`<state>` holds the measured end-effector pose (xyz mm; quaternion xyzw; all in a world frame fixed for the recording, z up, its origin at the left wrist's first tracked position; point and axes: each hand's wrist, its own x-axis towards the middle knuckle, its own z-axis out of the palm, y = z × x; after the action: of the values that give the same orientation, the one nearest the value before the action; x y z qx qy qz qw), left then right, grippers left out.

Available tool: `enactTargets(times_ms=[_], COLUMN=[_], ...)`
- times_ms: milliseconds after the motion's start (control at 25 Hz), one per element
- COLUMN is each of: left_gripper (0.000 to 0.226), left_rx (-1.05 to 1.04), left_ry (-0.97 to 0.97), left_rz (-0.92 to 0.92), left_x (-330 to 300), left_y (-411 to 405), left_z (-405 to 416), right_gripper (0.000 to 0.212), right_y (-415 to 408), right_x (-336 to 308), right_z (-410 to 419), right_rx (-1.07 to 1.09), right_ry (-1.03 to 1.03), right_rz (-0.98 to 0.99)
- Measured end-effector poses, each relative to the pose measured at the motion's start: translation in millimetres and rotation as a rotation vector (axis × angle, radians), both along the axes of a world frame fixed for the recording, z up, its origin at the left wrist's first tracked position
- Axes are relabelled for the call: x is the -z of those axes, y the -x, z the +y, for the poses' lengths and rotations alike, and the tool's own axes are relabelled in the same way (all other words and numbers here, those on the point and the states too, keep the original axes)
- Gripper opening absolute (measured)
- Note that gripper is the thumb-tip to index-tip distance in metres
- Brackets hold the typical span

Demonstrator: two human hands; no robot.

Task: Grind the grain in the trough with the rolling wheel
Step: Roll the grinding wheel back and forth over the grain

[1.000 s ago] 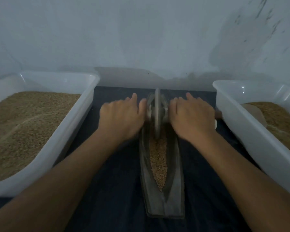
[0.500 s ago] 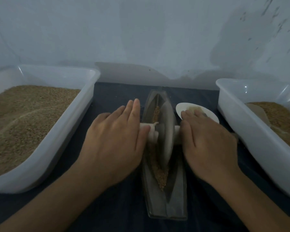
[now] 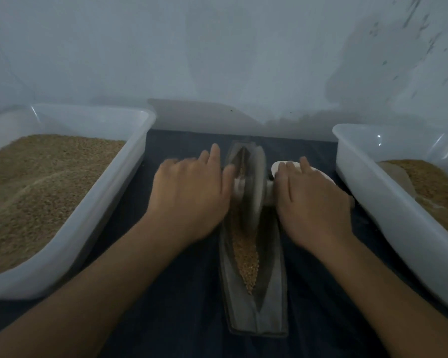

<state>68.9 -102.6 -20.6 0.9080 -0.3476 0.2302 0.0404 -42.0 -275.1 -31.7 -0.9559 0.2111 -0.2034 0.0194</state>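
At frame centre, the left hand (image 3: 192,195) and right hand (image 3: 313,200) press flat on the rolling wheel's (image 3: 252,187) axle, fingers straight, in the grain (image 3: 246,257) trough (image 3: 272,306), midway between two bins' rims.

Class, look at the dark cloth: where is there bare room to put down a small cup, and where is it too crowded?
Bare cloth shows between the left tub and the trough, under the forearm. A narrower strip lies between the trough and the right tub. It is crowded around the wheel, where the left hand, right hand and white dish sit.
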Motion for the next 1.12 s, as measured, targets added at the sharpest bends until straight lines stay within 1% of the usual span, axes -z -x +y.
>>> enactTargets(times_ms=[80, 160, 240, 280, 320, 360, 400, 440, 480, 520, 600, 680, 760, 840, 880, 960, 1000, 1040, 1120], left_gripper=[0.065, 0.066, 0.069, 0.067, 0.058, 0.045, 0.035, 0.029, 0.028, 0.027, 0.035, 0.052, 0.060, 0.064, 0.066, 0.067, 0.064, 0.060, 0.042], left_rx=[0.048, 0.078, 0.041, 0.015, -0.010, -0.060, -0.071, -0.080, -0.088, -0.097, -0.065, 0.031, 0.104, 0.143, 0.137, 0.087, 0.049, 0.005, -0.070], left_ry=[0.116, 0.123, 0.057, 0.011, -0.052, -0.113, -0.104, -0.067, -0.034, -0.009, 0.011, 0.131, 0.189, 0.168, 0.140, 0.095, 0.083, 0.075, 0.110], left_rz=[0.110, 0.122, 0.095, 0.059, 0.036, 0.061, 0.119, 0.182, 0.212, 0.203, 0.112, 0.121, 0.113, 0.089, 0.118, 0.217, 0.241, 0.261, 0.287], left_x=[9, 13, 6, 4, -1, -9, -15, -17, -19, -17, 0, 13, 18, 22, 19, 8, 2, -5, -16], left_y=[30, 31, 13, -1, -17, -31, -43, -53, -54, -46, -20, 19, 54, 62, 56, 28, 8, -12, -39], left_z=[27, 36, 20, 6, -10, -23, -32, -36, -37, -33, -12, 23, 52, 61, 56, 30, 13, -6, -33], right_gripper=[0.070, 0.069, 0.068, 0.066, 0.059, 0.049, 0.043, 0.042, 0.041, 0.042, 0.048, 0.056, 0.054, 0.052, 0.054, 0.063, 0.063, 0.059, 0.049], right_y=[27, 29, 11, -4, -22, -40, -54, -64, -68, -63, -33, 10, 45, 54, 49, 20, -2, -24, -56], right_x=[4, 1, -5, -11, -16, -20, -25, -30, -34, -32, -19, -8, -3, -2, -3, -12, -18, -22, -28], right_z=[13, 15, 9, 5, -2, -10, -17, -21, -21, -18, -3, 14, 26, 28, 26, 16, 8, -3, -20], right_rx=[-0.052, -0.058, -0.047, -0.036, -0.005, 0.032, 0.053, 0.071, 0.072, 0.054, 0.030, -0.038, -0.093, -0.094, -0.089, -0.091, -0.074, -0.032, 0.063], right_ry=[0.044, 0.107, 0.103, 0.071, 0.038, 0.006, -0.012, -0.015, -0.003, 0.039, 0.097, 0.087, 0.132, 0.223, 0.221, 0.114, 0.041, -0.028, -0.105], right_rz=[-0.117, -0.140, -0.042, 0.018, 0.055, 0.068, 0.059, 0.055, 0.064, 0.055, -0.003, -0.084, -0.164, -0.233, -0.208, -0.023, 0.064, 0.110, 0.088])
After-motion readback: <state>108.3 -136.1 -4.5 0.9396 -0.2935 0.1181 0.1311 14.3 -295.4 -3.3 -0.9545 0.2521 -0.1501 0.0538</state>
